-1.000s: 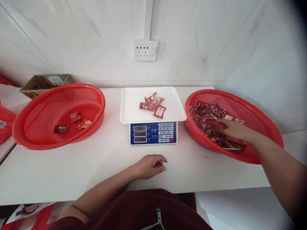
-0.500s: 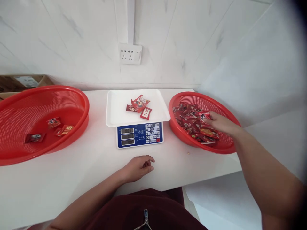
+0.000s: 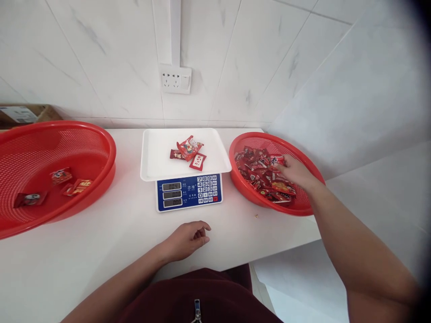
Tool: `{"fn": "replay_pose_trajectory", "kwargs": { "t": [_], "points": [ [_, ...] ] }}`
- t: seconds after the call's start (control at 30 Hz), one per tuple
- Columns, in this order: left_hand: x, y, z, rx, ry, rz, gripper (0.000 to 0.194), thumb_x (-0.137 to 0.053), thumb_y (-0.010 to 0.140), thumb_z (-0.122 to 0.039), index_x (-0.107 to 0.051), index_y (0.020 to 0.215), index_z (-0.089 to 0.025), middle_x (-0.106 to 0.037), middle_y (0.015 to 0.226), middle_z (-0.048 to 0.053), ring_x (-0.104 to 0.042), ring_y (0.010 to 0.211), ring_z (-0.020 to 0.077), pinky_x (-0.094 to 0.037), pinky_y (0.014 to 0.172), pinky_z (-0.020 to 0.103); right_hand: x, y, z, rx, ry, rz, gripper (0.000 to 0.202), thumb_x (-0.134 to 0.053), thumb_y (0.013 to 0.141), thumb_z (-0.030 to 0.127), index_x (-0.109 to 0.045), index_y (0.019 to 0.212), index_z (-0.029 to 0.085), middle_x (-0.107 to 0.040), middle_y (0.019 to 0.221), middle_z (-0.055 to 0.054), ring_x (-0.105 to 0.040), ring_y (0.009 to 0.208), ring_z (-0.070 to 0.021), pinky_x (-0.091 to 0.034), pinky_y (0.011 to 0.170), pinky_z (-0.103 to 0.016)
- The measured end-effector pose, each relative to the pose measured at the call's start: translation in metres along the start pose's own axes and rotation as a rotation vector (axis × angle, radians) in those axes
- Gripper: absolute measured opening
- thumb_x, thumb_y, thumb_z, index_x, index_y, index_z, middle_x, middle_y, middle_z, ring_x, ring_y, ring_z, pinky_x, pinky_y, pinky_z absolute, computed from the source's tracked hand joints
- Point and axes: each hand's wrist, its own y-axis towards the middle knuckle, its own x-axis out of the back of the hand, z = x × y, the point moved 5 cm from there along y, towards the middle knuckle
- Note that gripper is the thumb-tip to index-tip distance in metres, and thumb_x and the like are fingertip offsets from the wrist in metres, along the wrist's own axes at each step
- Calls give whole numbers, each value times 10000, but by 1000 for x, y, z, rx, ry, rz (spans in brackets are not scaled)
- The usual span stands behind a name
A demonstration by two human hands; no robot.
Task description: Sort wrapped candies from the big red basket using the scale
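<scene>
My right hand [image 3: 293, 170] reaches into the right red basket [image 3: 240, 177], its thumb and fingers pinching a red snack packet [image 3: 276, 160] with dark lettering on white. Under it lies a heap of similar red packets [image 3: 256, 168]. Resting on the table in front of the scale is my left hand [image 3: 188, 238], its fingers loosely curled and apart with nothing in them. The digital scale [image 3: 189, 193] has a blue keypad panel and a white tray [image 3: 155, 157]. Three red packets [image 3: 190, 147] lie overlapping in the middle of that tray.
At the left stands another red basket [image 3: 107, 148] with a few packets [image 3: 61, 176] at its bottom. Behind it is a cardboard box [image 3: 45, 112]. A tiny gold scrap [image 3: 256, 216] lies on the white table [image 3: 134, 233]. A tiled wall with a socket panel [image 3: 175, 79] rises behind.
The view has turned slightly right, so everything sits further left in the picture. My right hand still pinches the packet over the heap, and my left hand rests as before.
</scene>
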Motion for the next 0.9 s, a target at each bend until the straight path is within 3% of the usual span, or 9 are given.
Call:
{"fn": "replay_pose_trajectory", "kwargs": {
  "t": [0.17, 0.3, 0.43, 0.53, 0.63, 0.73, 0.9],
  "points": [
    [1, -1, -2, -5, -17, 7, 293, -475, 820, -330, -563, 1074, -213, -626, 877, 23, -569, 775, 151, -450, 701, 255, -2, -1, 10, 8, -14, -3, 444, -488, 816, 363, -430, 1221, 191, -502, 1262, -169, -490, 1123, -306, -395, 897, -401],
    [1, -2, -4, 5, -1, 0, 291, -479, 817, -327, -566, 1069, -213, -626, 863, 24, -572, 771, 155, -453, 698, 260, -21, -9, 38, 267, -116, 60, 546, -532, 801, 330, -399, 1321, 227, -314, 1441, -95, -255, 1327, -275, -256, 1059, -413],
    [0, -1, -2, -1, -3, -11, 292, -481, 813, -328, -566, 1067, -212, -626, 875, 23, -570, 779, 157, -455, 706, 262, -53, -13, 60, 462, -149, 271, 470, -485, 836, 300, -444, 1302, 257, -477, 1341, -61, -416, 1236, -265, -349, 1007, -411],
    [0, 0, 1, -1, 1, -18, 291, -480, 813, -332, -562, 1066, -213, -620, 877, 18, -563, 775, 150, -453, 704, 254, -64, -4, 53, 374, -237, 376, 461, -483, 833, 271, -463, 1293, 253, -571, 1245, -68, -562, 1076, -269, -451, 881, -367],
    [0, 0, 2, 2, 7, -12, 290, -479, 814, -329, -558, 1068, -214, -617, 884, 16, -560, 776, 147, -451, 703, 249, -59, 9, 37, 278, -344, 384, 391, -548, 773, 203, -589, 1162, 217, -648, 1120, -82, -614, 973, -269, -474, 813, -325],
    [0, 1, 1, 2, 8, -3, 287, -479, 814, -315, -556, 1071, -211, -614, 883, 17, -561, 777, 146, -450, 699, 246, -46, 20, 24, 223, -381, 336, 348, -535, 770, 174, -620, 1105, 216, -674, 1054, -74, -626, 942, -250, -475, 788, -301],
    [0, -1, -2, 6, 6, -3, 291, -479, 814, -311, -557, 1070, -197, -613, 874, 21, -562, 773, 148, -449, 698, 251, -24, 29, 18, 140, -438, 193, 405, -453, 819, 204, -540, 1212, 162, -652, 1063, -132, -608, 957, -292, -461, 779, -367]
  ]
}}
